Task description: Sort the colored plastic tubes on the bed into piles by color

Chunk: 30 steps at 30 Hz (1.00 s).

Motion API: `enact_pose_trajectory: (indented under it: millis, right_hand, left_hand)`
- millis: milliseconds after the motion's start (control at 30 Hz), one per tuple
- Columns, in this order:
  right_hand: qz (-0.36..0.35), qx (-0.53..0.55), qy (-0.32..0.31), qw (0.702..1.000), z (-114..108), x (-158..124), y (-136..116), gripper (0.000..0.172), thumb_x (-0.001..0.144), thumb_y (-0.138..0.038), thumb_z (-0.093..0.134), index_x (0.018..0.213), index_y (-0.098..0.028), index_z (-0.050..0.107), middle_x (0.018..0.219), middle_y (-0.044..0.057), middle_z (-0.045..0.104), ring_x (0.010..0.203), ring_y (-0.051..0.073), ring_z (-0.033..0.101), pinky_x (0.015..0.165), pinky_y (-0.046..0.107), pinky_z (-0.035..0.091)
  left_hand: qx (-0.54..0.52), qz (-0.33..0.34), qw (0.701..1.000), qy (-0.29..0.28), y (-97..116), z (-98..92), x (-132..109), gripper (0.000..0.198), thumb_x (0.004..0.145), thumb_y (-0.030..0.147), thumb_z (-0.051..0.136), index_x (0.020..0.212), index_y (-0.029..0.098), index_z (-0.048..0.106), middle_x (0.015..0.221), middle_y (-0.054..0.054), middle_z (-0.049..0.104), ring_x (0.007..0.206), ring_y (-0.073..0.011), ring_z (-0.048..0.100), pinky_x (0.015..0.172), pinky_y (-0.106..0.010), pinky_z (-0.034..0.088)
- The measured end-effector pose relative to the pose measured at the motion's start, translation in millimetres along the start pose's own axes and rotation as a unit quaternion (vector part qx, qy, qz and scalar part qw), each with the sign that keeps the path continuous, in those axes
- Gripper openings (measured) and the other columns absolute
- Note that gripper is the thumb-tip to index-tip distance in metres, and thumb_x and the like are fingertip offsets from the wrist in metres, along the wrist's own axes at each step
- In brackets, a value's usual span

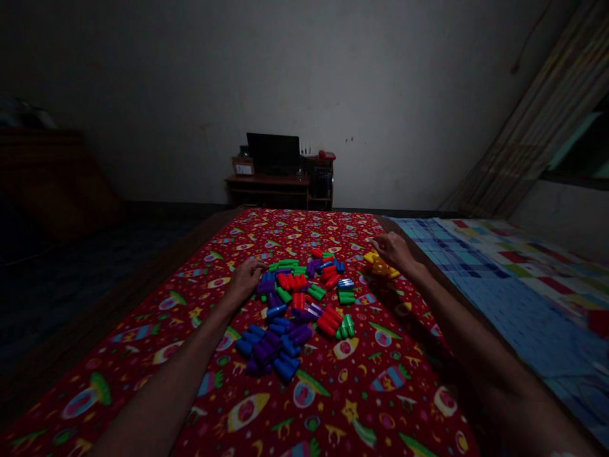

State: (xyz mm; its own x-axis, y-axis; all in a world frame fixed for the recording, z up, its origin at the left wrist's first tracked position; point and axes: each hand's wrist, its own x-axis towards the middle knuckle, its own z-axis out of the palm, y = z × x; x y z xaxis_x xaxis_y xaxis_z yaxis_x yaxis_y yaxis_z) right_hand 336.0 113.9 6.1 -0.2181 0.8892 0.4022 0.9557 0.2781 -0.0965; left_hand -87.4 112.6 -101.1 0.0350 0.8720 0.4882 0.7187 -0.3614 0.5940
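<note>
A pile of plastic building pieces [304, 298] in red, green, blue and purple lies on a red patterned cloth [380, 387]. My left hand [245, 279] rests at the pile's left edge, fingers curled against the purple and green pieces. My right hand [392, 251] lies to the right of the pile, fingers closed over a small cluster of yellow pieces [379, 265]. Blue and purple pieces [271, 346] are grouped nearest to me.
A blue checked cover [499, 285] spreads to the right of the red cloth. At the far wall stands a low wooden desk [280, 187] with a dark monitor [273, 152]. A curtain [537, 120] hangs at right. The floor at left is dark.
</note>
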Motion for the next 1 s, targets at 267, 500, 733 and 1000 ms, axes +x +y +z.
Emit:
enact_pose_trajectory:
  millis: [267,500,733,1000]
  right_hand:
    - [-0.039,0.291,-0.053,0.954,59,22,-86,0.048,0.097,-0.047,0.036,0.121,-0.017,0.065,0.122,0.011,0.066,0.112,0.021,0.061,0.097,0.032,0.043]
    - [-0.023,0.420,-0.153,0.894,84,28,-96,0.071,0.094,-0.065,0.023,0.113,-0.017,0.071,0.110,0.010,0.071,0.109,0.024,0.063,0.100,0.040,0.043]
    - [-0.071,0.489,-0.211,0.843,87,9,-158,0.079,0.088,-0.075,0.020,0.120,-0.022,0.068,0.123,0.007,0.067,0.114,0.024,0.060,0.102,0.041,0.042]
    - [-0.076,0.504,-0.162,0.845,45,-29,-141,0.082,0.086,-0.077,0.019,0.125,-0.021,0.064,0.126,0.007,0.064,0.128,0.029,0.050,0.110,0.047,0.033]
  left_hand:
    - [0.003,0.004,1.000,-0.005,11,-5.9,-5,0.029,0.078,0.029,0.041,0.077,0.019,0.068,0.092,-0.008,0.070,0.092,-0.0234,0.065,0.089,-0.040,0.052]
    - [-0.015,-0.068,0.997,0.014,18,-8.2,-6,0.040,0.085,0.036,0.039,0.104,0.016,0.068,0.099,-0.009,0.072,0.093,-0.0236,0.066,0.086,-0.039,0.052]
    - [-0.087,-0.069,0.993,-0.042,28,-14.9,-4,0.058,0.093,0.048,0.025,0.129,0.017,0.058,0.127,-0.009,0.064,0.120,-0.0236,0.057,0.106,-0.041,0.041]
    - [-0.054,-0.045,0.992,-0.105,26,-23.1,-2,0.060,0.092,0.051,0.024,0.123,0.017,0.063,0.131,-0.009,0.062,0.124,-0.0243,0.055,0.110,-0.040,0.037]
